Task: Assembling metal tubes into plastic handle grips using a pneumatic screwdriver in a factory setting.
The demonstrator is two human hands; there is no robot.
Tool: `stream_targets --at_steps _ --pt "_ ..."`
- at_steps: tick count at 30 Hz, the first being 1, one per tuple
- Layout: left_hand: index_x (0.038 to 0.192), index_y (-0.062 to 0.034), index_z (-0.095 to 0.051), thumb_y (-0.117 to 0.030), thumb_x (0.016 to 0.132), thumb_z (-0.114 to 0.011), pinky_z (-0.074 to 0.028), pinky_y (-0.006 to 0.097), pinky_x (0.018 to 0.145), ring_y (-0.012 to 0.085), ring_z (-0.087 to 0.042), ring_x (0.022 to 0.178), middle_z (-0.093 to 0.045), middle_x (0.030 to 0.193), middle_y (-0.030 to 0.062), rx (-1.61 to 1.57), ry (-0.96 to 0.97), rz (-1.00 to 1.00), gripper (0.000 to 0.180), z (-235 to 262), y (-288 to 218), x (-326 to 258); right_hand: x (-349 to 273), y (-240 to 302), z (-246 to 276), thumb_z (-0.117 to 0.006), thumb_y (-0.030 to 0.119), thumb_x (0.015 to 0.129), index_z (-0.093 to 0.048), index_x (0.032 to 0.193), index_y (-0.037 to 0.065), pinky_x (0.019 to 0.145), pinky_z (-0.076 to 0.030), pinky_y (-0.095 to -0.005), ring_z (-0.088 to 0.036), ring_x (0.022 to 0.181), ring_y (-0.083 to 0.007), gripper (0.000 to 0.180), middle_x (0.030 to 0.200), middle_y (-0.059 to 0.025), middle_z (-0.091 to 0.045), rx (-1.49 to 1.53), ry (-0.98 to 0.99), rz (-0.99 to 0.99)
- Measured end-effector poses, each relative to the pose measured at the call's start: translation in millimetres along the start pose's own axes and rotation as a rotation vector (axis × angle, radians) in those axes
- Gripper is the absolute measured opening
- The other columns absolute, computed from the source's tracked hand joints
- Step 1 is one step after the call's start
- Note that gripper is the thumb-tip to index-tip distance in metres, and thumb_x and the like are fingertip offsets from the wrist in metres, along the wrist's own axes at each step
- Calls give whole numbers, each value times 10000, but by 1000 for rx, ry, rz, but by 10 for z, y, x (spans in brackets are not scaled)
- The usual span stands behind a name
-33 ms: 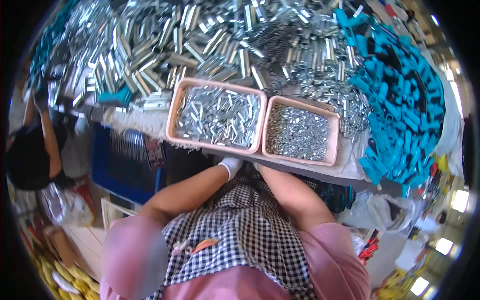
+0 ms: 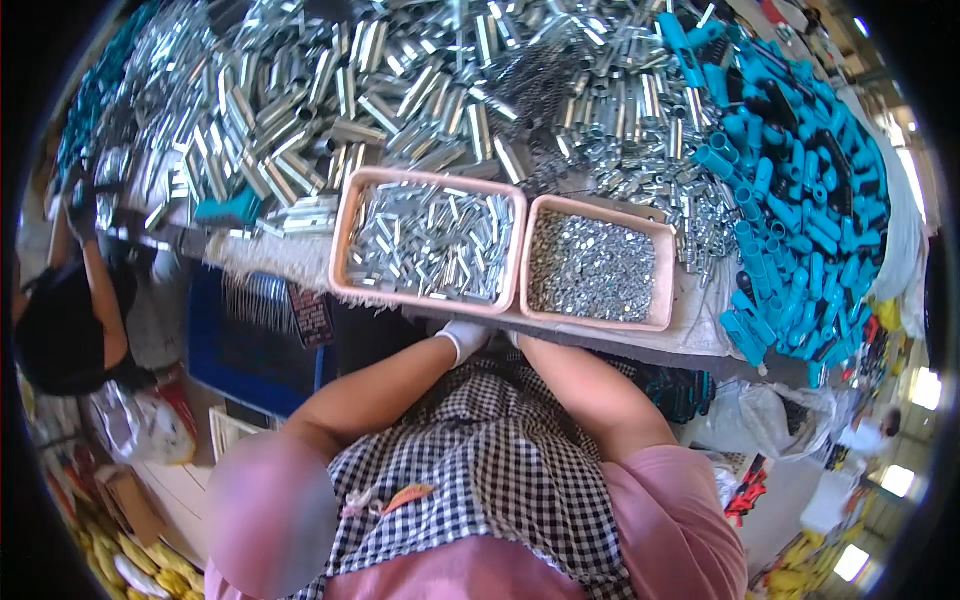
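Running lengthwise left to right lies the larger tray (image 2: 425, 299).

Head view: taken from my own head, left one of a side-by-side pair. Wide fisheye, upright, unmirrored. Faces steeply down and somewhat forward. Nearest the lens, on my side of my left grip (image 2: 464, 340) and right grip (image 2: 514, 340): checked apron (image 2: 470, 450), pink sleeve (image 2: 682, 490). Both grips near mid-frame, farther off, mostly hidden at the near edge of the desk (image 2: 697, 322), which spreads beyond them across the upper frame. Coverage wide: co-worker (image 2: 68, 325) well left of the grips, bright panels (image 2: 897, 482) well right. Edges bend toward a dark rim.
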State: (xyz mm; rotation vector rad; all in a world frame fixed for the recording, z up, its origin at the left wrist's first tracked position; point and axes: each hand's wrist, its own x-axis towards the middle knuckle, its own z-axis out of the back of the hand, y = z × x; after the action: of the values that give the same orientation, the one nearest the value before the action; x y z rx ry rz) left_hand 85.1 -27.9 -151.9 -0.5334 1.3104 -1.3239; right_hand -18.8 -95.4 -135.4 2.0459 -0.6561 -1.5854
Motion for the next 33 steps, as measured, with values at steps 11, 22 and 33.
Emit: stream_targets --at_steps 11,22,33 --pt "1211 -95 -592 -382 959 -403 -454 451 1012 344 -580 1164 -604 1263 188 567 88 -7 426 78 -115 -266 -197 -118 -491 -583 169 891 -620 1129 24 824 -522 -420 -630 912 -299 281 1001 -156 -658 -347 262 173" --pt "1183 -23 -640 -260 889 -714 -484 334 945 178 -605 1038 -672 1144 104 -373 418 117 385 443 -466 -472 -497 -141 -37 -563 179 910 -608 1219 36 888 -510 -433 -628 1011 -307 343 1100 -171 -662 -639 335 263" --pt "1419 -119 -420 -497 980 -411 -309 440 1142 278 -432 1306 -482 1424 113 -923 451 151 580 441 530 200 -1224 374 -202 -605 268 790 -733 973 40 875 -503 -414 -671 967 -319 320 1005 -190 -702 -1102 334 113"
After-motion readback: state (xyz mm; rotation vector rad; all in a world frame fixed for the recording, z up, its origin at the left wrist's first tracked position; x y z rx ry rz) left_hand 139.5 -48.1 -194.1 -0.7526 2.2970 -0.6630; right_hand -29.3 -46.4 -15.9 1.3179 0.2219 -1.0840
